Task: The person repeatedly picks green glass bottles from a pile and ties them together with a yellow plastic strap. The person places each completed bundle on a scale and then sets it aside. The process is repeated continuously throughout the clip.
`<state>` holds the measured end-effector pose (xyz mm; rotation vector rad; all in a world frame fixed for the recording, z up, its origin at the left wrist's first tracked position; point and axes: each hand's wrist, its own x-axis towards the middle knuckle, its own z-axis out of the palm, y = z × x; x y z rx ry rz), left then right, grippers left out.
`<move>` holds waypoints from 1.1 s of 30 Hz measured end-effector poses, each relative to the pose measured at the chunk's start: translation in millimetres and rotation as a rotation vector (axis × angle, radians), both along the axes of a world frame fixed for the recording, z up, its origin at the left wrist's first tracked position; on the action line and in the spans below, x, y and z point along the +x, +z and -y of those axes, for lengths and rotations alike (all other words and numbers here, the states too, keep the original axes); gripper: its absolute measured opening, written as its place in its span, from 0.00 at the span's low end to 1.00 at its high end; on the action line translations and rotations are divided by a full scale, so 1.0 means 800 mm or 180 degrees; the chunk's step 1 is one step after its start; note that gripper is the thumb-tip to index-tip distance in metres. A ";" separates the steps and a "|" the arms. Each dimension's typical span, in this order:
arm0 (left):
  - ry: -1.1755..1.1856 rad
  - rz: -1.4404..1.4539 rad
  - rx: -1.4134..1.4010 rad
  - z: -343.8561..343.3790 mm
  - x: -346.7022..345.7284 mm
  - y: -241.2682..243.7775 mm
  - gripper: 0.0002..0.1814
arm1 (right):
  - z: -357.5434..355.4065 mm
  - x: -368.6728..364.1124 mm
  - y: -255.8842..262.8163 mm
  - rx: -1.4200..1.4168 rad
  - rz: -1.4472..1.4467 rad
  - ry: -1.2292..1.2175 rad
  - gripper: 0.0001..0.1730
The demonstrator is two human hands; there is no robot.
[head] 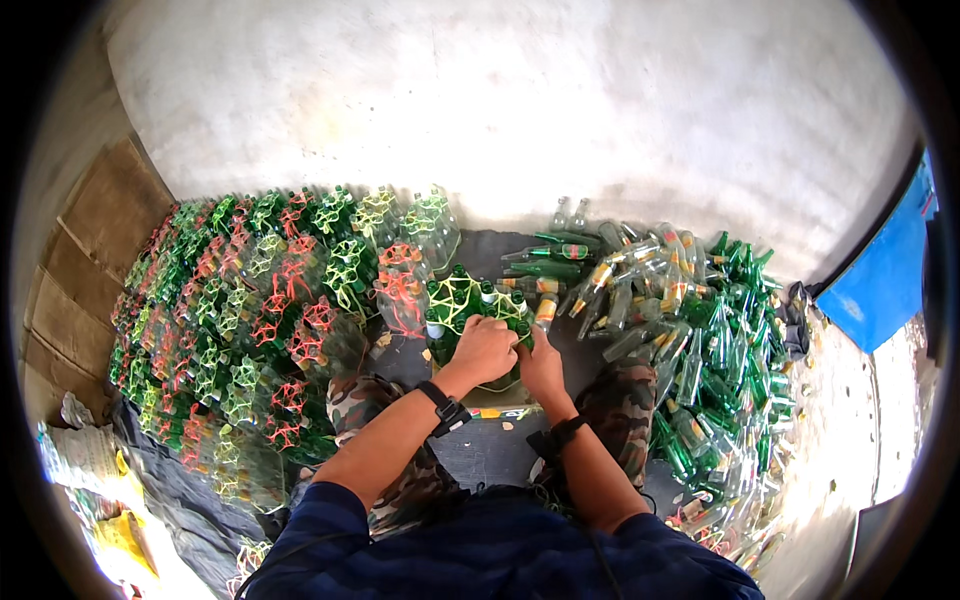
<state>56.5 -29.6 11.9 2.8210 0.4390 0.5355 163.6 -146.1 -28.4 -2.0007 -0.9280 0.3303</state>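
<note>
Between my knees stands a cluster of green glass bottles [442, 341], upright, with yellow-green plastic twine [459, 283] laced around their necks. My left hand [480, 349] is curled over the near side of the cluster, its fingers closed at the twine. At the cluster's near right side is my right hand [541, 367], its fingertips close to a bottle neck; what they grip is hidden. Beneath the bottles shows a low board [495, 412] with a coloured edge. Both wrists wear dark bands.
Many tied bundles of upright bottles [247, 330], with red, green and yellow twine, fill the left side. Loose clear and green bottles [697, 352] lie heaped on the right. A pale wall [510, 112] rises behind. Blue panel [877, 262] at far right; dark sheeting [180, 487] at lower left.
</note>
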 end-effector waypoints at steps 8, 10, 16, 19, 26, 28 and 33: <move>-0.0525 -0.0012 0.1036 -0.014 -0.008 0.043 0.08 | -0.001 0.007 -0.009 0.0348 -0.0023 -0.0006 0.27; -0.0632 -0.0246 0.1157 -0.024 -0.008 0.043 0.09 | 0.000 0.014 -0.007 0.0241 -0.0190 0.0056 0.27; -0.0510 -0.0284 0.0859 -0.028 -0.005 0.038 0.08 | 0.004 0.027 -0.009 0.0276 -0.0096 0.0105 0.27; -0.0503 -0.0221 0.0809 -0.037 0.000 0.049 0.09 | 0.001 0.027 0.006 0.0167 -0.0267 0.0085 0.25; -0.0413 -0.0365 0.0569 -0.057 0.003 0.047 0.10 | 0.004 0.027 0.017 0.0001 -0.0369 0.0161 0.24; -0.0452 -0.0403 0.0497 -0.062 0.000 0.048 0.07 | 0.004 0.027 0.020 -0.0046 -0.0386 0.0166 0.24; -0.0532 -0.0429 0.0197 -0.078 -0.011 0.059 0.01 | 0.005 0.031 0.000 0.0351 -0.0251 0.0162 0.24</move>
